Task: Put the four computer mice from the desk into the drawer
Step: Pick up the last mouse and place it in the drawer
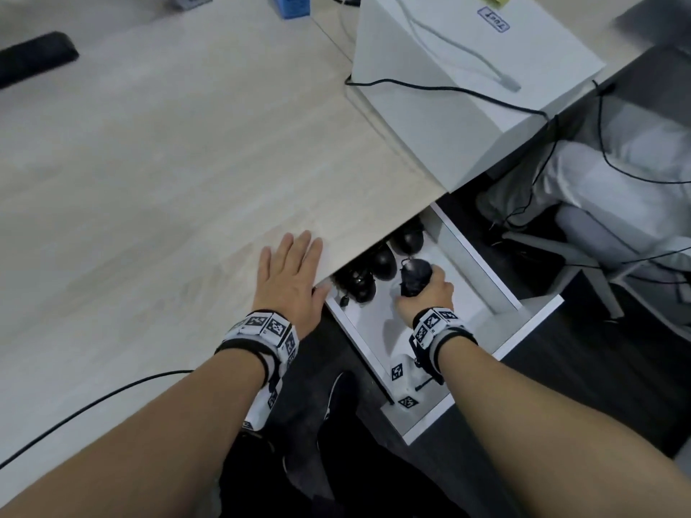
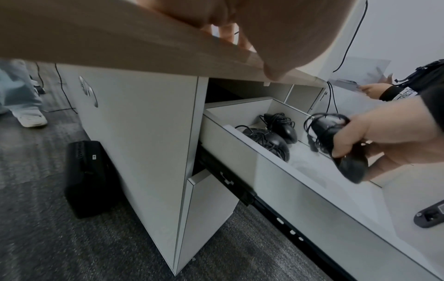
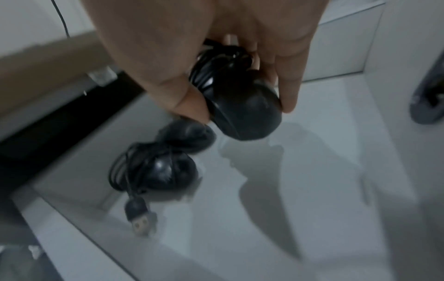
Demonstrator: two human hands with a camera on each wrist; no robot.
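The white drawer (image 1: pixel 486 271) stands pulled out under the desk edge. My right hand (image 1: pixel 430 293) grips a black corded mouse (image 1: pixel 415 276) (image 2: pixel 336 140) (image 3: pixel 242 108) over the drawer floor, its cable wound round it. Three more black mice lie in the drawer's left part: one nearest the front (image 1: pixel 359 282) (image 3: pixel 163 171) with its USB plug (image 3: pixel 141 222) trailing, a second (image 1: pixel 383 259) (image 3: pixel 187 136) behind it, a third (image 1: pixel 407 239) furthest back. My left hand (image 1: pixel 291 271) lies flat and open on the wooden desk (image 1: pixel 168 162) at its edge.
A white box (image 1: pixel 467 87) with a grey cable sits on the desk at the back right. A black cable (image 1: pixel 93 405) runs over the desk near my left forearm. A black case (image 2: pixel 88 176) stands on the carpet beside the cabinet. A grey chair (image 1: pixel 617 203) stands right of the drawer.
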